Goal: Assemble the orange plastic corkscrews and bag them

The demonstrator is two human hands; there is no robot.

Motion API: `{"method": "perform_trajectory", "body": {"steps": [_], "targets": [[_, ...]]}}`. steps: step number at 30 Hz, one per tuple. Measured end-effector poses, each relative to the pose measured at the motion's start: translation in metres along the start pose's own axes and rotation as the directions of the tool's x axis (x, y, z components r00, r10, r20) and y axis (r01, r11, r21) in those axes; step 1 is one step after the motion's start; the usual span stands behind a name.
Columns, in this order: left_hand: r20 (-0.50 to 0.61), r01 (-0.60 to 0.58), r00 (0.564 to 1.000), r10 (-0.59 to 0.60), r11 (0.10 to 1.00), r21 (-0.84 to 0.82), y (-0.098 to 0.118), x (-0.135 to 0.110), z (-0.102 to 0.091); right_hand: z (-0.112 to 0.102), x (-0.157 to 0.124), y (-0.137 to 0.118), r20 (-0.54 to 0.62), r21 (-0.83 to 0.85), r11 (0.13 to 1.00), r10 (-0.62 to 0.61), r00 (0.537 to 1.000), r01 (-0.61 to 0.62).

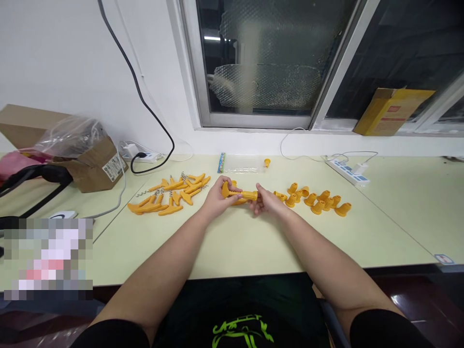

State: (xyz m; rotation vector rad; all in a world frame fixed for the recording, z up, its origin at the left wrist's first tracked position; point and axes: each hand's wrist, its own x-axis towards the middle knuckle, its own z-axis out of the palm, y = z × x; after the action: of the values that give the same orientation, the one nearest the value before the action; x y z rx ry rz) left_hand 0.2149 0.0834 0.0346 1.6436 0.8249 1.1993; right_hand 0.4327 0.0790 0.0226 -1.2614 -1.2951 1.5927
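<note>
In front of me, above the table, a yellow corkscrew [248, 195] lies sideways between my two hands. My left hand [216, 195] is closed round its T-shaped handle. At the other end, the fingers and thumb of my right hand [266, 200] are curled about the flared yellow sleeve. More yellow plastic shows just behind and below the held piece, partly hidden by my hands. On the left lies a pile of yellow corkscrews [174, 193] with bare metal spirals. Several yellow bell-shaped sleeves [319, 200] stand or lie to the right of my right hand.
A clear plastic bag [241, 164] lies toward the wall, with a single yellow sleeve [267, 163] beside it. Power strips [348, 171] sit along the back, with a black cable [137, 87] hanging at left. An opened cardboard box [92, 164] occupies the left side.
</note>
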Motion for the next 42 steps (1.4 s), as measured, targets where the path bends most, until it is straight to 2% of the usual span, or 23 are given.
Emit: {"method": "perform_trajectory", "body": {"steps": [2,4,6,8,12,15,18,20,22,24,26,29,30,33,36,39,42], "targets": [[-0.036,0.053,0.998,-0.054,0.998,-0.030,-0.001,0.003,-0.003,0.000,-0.002,0.000,-0.009,-0.053,0.971,-0.235,0.972,0.235],[-0.040,0.118,0.992,-0.122,0.989,-0.086,-0.002,0.005,-0.006,0.001,-0.004,0.000,0.003,-0.114,0.903,-0.417,0.909,0.415],[-0.030,0.161,0.986,-0.166,0.980,-0.120,-0.003,0.006,-0.008,0.004,-0.005,0.000,0.026,-0.116,0.891,-0.438,0.899,0.438],[-0.021,0.156,0.987,-0.159,0.982,-0.105,-0.003,0.005,-0.009,0.007,-0.005,-0.001,0.031,-0.045,0.934,-0.354,0.935,0.355],[-0.002,0.034,0.999,-0.034,0.999,-0.010,-0.001,0.001,-0.007,0.014,-0.004,-0.002,-0.015,0.068,0.985,-0.156,0.988,0.156],[-0.001,-0.043,0.999,0.043,0.996,0.078,0.002,-0.002,-0.006,0.014,-0.009,-0.007,-0.064,0.000,0.997,-0.078,0.995,0.079],[-0.100,-0.061,0.992,0.082,0.978,0.199,0.001,0.000,-0.013,0.003,-0.017,-0.016,-0.133,-0.175,0.979,-0.127,0.983,0.103],[-0.203,-0.037,0.973,0.108,0.946,0.323,-0.002,0.003,-0.024,-0.011,-0.020,-0.027,-0.166,-0.360,0.928,-0.164,0.972,0.095],[-0.249,0.004,0.960,0.130,0.880,0.475,-0.007,0.005,-0.036,-0.028,-0.016,-0.041,-0.168,-0.565,0.823,-0.170,0.971,0.046],[-0.214,0.038,0.969,0.122,0.784,0.620,-0.012,0.006,-0.047,-0.047,-0.001,-0.057,-0.170,-0.726,0.688,-0.164,0.972,-0.011],[-0.143,0.069,0.988,0.053,0.680,0.730,-0.014,0.005,-0.053,-0.065,0.025,-0.070,-0.192,-0.832,0.550,-0.154,0.969,-0.078],[-0.038,0.077,0.996,-0.080,0.571,0.817,-0.012,0.002,-0.053,-0.089,0.072,-0.081,-0.312,-0.905,0.337,-0.108,0.944,-0.261],[0.004,0.058,0.994,-0.109,0.560,0.826,-0.009,0.000,-0.051,-0.096,0.087,-0.082,-0.326,-0.907,0.312,-0.095,0.941,-0.283],[0.125,-0.004,0.979,-0.164,0.590,0.807,-0.002,-0.004,-0.043,-0.111,0.123,-0.081,-0.329,-0.914,0.279,-0.081,0.941,-0.296],[0.203,-0.016,0.958,-0.202,0.671,0.741,0.003,-0.007,-0.038,-0.118,0.146,-0.076,-0.324,-0.920,0.256,-0.062,0.944,-0.298],[0.255,-0.015,0.946,-0.198,0.761,0.648,0.005,-0.008,-0.037,-0.121,0.160,-0.071,-0.331,-0.921,0.233,-0.040,0.943,-0.313],[0.277,0.019,0.933,-0.229,0.802,0.597,0.007,-0.009,-0.035,-0.126,0.164,-0.067,-0.361,-0.913,0.221,-0.045,0.932,-0.343]]}}
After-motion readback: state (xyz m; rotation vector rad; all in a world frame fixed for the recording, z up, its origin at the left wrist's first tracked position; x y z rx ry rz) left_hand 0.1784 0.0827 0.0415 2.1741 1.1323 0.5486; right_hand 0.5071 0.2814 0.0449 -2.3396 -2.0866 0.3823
